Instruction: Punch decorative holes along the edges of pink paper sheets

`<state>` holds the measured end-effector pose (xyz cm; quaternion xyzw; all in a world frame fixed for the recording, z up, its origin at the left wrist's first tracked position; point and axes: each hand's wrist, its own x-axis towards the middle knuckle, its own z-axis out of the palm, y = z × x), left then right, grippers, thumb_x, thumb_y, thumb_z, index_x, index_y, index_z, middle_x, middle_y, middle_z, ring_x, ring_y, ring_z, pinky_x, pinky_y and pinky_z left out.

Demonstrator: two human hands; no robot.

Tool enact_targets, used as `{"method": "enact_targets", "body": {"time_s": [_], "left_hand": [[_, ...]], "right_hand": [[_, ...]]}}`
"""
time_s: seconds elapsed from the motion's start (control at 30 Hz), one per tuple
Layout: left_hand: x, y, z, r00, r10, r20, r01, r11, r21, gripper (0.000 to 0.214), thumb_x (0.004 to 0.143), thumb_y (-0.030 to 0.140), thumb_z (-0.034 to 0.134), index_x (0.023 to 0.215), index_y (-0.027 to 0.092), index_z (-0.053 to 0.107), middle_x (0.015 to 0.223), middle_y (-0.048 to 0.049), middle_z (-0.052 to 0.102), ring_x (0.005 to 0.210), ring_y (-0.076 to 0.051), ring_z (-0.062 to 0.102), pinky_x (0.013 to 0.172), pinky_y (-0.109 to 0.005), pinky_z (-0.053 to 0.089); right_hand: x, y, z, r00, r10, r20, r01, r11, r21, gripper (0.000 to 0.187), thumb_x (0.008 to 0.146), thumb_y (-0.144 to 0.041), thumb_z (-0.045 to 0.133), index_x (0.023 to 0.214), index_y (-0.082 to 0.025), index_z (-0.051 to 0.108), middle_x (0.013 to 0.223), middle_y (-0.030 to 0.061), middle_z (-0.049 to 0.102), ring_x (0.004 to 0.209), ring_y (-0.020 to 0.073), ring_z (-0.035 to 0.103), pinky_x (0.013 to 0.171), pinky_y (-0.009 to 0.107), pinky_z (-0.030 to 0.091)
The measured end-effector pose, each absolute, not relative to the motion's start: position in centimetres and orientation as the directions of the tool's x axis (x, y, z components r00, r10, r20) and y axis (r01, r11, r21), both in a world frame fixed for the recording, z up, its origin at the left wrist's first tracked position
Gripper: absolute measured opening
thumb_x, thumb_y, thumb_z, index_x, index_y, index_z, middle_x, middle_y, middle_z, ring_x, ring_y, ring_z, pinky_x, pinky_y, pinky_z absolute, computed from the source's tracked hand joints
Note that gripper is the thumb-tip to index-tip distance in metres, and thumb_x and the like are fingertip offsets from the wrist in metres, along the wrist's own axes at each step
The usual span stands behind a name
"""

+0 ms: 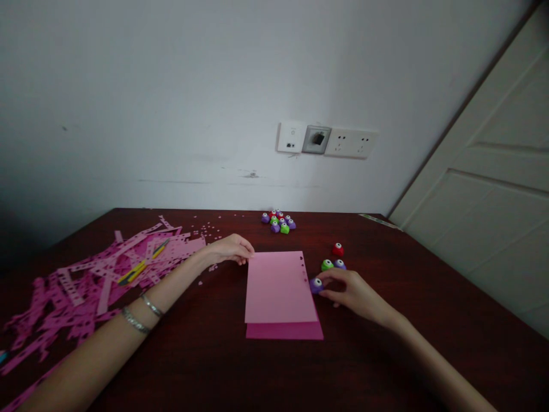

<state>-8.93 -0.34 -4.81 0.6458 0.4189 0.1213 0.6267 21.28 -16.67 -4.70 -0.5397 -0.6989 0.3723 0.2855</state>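
A light pink sheet of paper (278,289) lies on the table, over a darker pink sheet (285,331) that shows along the bottom and lower right. My left hand (234,249) pinches the light sheet at its upper left corner. Between the fingers of my right hand (349,290) is a small purple craft punch (317,285) with a white eye-like button, placed at the sheet's right edge. Several small punched holes (302,266) run down that edge above it. Just beyond my right hand stand a green punch (327,265), another purple punch (339,264) and a red punch (338,249).
Punched pink paper strips (86,292) are heaped at the left, with a yellow craft knife (143,263) on them. Tiny paper cutouts (206,230) are scattered nearby. A cluster of more punches (278,221) sits at the back by the wall (171,114). Sockets (349,143) are above.
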Motion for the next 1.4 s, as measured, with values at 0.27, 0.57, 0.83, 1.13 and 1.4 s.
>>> {"method": "enact_targets", "body": {"time_s": [0.27,0.57,0.83,1.13,1.4], "left_hand": [[-8.81,-0.52,-4.63,0.611,0.7,-0.37,0.378,0.152,0.913,0.027,0.054,0.024,0.074,0.074,0.01,0.063,0.057,-0.0012,0.06,0.051,-0.01,0.053,0.056,-0.026,0.042],[-8.89,-0.41,-4.9,0.617,0.695,-0.368,0.37,0.156,0.916,0.024,0.055,0.023,0.074,0.074,0.011,0.064,0.057,-0.0014,0.061,0.053,-0.01,0.054,0.057,-0.027,0.043],[-8.93,-0.15,-5.13,0.618,0.693,-0.37,0.343,0.186,0.921,0.025,0.054,0.022,0.075,0.073,0.012,0.064,0.058,-0.001,0.061,0.053,-0.01,0.054,0.057,-0.027,0.042],[-8.93,-0.16,-5.23,0.622,0.694,-0.362,0.336,0.181,0.924,0.025,0.054,0.021,0.075,0.074,0.012,0.064,0.058,-0.0017,0.061,0.054,-0.011,0.055,0.057,-0.028,0.043],[-8.94,-0.18,-5.17,0.613,0.696,-0.375,0.347,0.189,0.919,0.024,0.055,0.023,0.075,0.073,0.012,0.064,0.058,-0.0011,0.061,0.054,-0.01,0.054,0.057,-0.027,0.043]], "right_hand": [[21.05,-16.74,-4.62,-0.247,0.969,-0.009,0.541,0.13,-0.831,0.024,0.075,-0.032,0.06,0.095,-0.018,0.063,0.091,0.0058,0.062,0.081,0.0193,0.061,0.048,0.022,0.055],[21.25,-16.61,-4.79,-0.247,0.969,-0.021,0.542,0.12,-0.832,0.022,0.075,-0.028,0.061,0.094,-0.018,0.063,0.09,0.0052,0.062,0.078,0.0177,0.061,0.049,0.022,0.055],[21.29,-16.56,-4.88,-0.242,0.97,-0.018,0.542,0.119,-0.832,0.021,0.075,-0.029,0.06,0.093,-0.018,0.063,0.09,0.0052,0.062,0.078,0.0175,0.061,0.048,0.021,0.054],[21.14,-16.67,-4.81,-0.257,0.966,-0.009,0.545,0.137,-0.827,0.021,0.075,-0.027,0.059,0.094,-0.018,0.062,0.09,0.0048,0.062,0.076,0.0164,0.06,0.048,0.021,0.054],[21.07,-16.78,-4.79,-0.265,0.964,0.015,0.561,0.167,-0.811,0.019,0.076,-0.026,0.059,0.094,-0.019,0.061,0.089,0.0036,0.062,0.076,0.0159,0.061,0.05,0.021,0.054]]}}
